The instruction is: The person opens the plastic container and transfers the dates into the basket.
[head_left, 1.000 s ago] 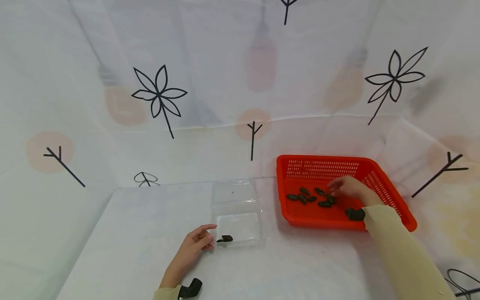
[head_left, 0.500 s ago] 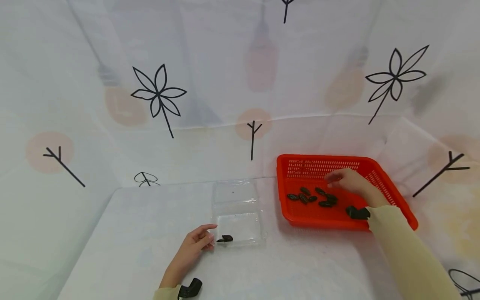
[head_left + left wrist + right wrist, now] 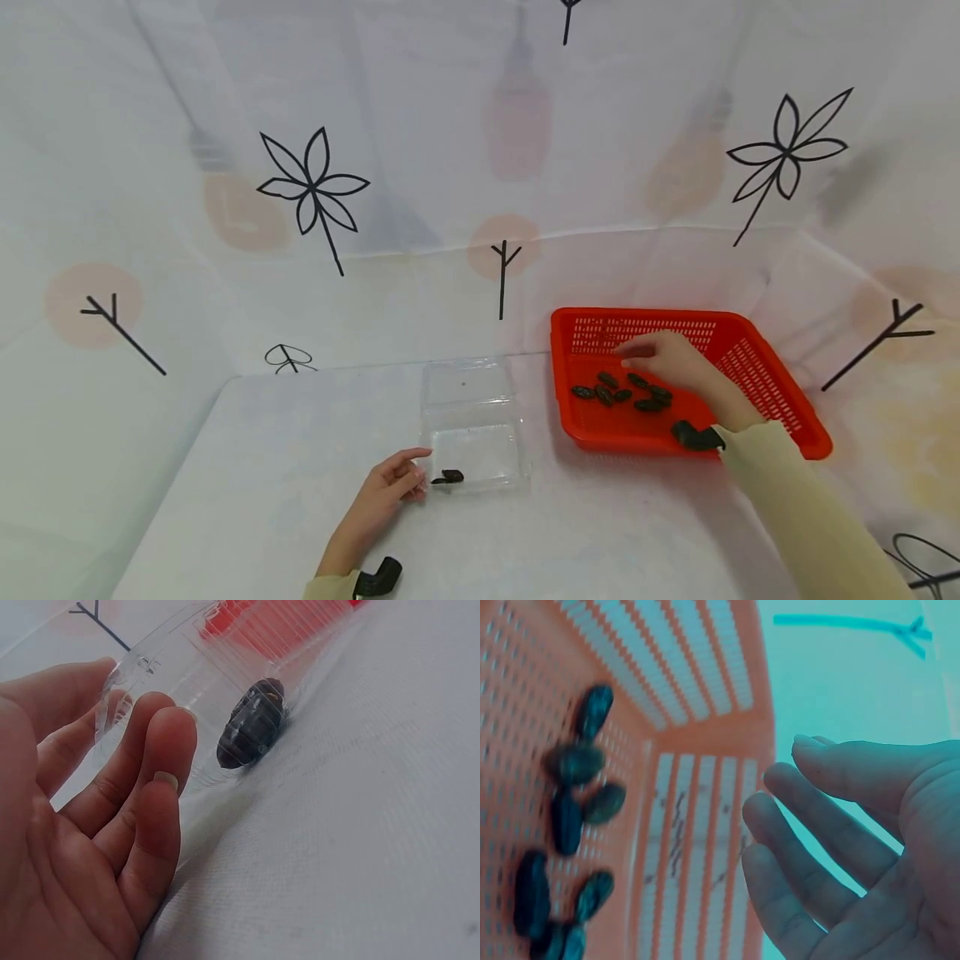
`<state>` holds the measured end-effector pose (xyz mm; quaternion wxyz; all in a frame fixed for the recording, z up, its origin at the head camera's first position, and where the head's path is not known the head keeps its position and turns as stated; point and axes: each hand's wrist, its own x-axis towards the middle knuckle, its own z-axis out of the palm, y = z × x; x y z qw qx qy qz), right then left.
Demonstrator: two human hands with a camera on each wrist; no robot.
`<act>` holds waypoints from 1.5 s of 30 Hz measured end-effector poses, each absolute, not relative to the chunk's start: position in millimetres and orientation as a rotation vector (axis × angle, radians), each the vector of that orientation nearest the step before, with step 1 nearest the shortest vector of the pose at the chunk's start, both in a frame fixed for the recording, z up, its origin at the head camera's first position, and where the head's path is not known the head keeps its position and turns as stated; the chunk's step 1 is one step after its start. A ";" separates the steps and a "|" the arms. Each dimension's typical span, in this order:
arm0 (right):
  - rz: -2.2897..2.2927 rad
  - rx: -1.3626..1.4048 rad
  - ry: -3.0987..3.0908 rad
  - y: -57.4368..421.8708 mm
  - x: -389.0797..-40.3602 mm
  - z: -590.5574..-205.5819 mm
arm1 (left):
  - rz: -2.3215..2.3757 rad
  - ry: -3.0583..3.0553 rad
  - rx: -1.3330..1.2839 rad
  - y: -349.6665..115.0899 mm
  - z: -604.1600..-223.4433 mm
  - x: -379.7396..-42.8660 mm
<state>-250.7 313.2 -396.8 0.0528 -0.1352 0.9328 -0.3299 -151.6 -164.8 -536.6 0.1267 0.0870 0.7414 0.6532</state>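
My left hand (image 3: 386,485) rests on the table at the left edge of a clear plastic clamshell box (image 3: 480,454), its fingers loosely bent and fingertips right at the box wall. Two dark, glossy, ridged oval pieces (image 3: 452,477) lie in the box's near left corner; one of them, a dark oval piece (image 3: 253,724), shows through the wall in the left wrist view. Over the red basket (image 3: 637,435) hovers my right hand (image 3: 667,358), fingers loosely bent with nothing visible between them. Several more dark oval pieces (image 3: 604,395) lie on the basket floor below it.
The box's lid (image 3: 467,385) lies folded back toward the rear cloth wall (image 3: 405,308). A white cloth covers the table (image 3: 585,533). The basket's slotted side wall (image 3: 697,847) rises close to the right hand.
My right hand has lifted from the pieces in the basket and shifted left, toward the basket's back wall. The left hand, the box and its two pieces stay where they were.
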 end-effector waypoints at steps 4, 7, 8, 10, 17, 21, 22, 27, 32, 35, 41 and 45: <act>-0.988 -0.444 2.859 294.6 -242.9 -394.5 | 1.900 2.151 0.257 -163.3 -534.9 -152.8; -1.028 -0.473 2.846 277.6 -236.6 -393.0 | 1.901 2.148 0.257 -162.7 -533.3 -152.3; -1.053 -0.484 2.833 271.6 -234.9 -393.0 | 1.901 2.147 0.257 -162.8 -533.1 -152.0; -1.103 -0.513 2.796 259.6 -231.7 -393.4 | 1.901 2.141 0.257 -163.1 -533.2 -151.2; -1.178 -0.580 2.671 215.5 -228.4 -401.4 | 1.913 2.133 0.259 -164.2 -536.3 -150.7; -1.182 -0.702 2.566 190.7 -231.9 -408.4 | 1.910 2.134 0.263 -163.9 -536.2 -150.5; -1.179 -0.728 2.539 184.9 -233.1 -410.1 | 1.908 2.133 0.268 -163.8 -536.0 -150.5; -1.132 -0.870 2.428 157.7 -242.0 -420.4 | 1.902 2.131 0.281 -164.0 -535.3 -150.7; -1.063 -0.950 2.354 131.9 -250.1 -428.6 | 1.909 2.142 0.273 -164.3 -534.2 -150.5; -1.044 -0.973 2.311 118.9 -254.4 -433.7 | 1.909 2.149 0.270 -164.1 -533.8 -150.4; -0.945 -0.938 2.216 94.7 -260.3 -444.7 | 1.900 2.148 0.262 -163.0 -533.6 -150.3; -0.825 -0.921 2.128 79.3 -260.7 -450.6 | 1.903 2.158 0.257 -162.6 -533.4 -150.0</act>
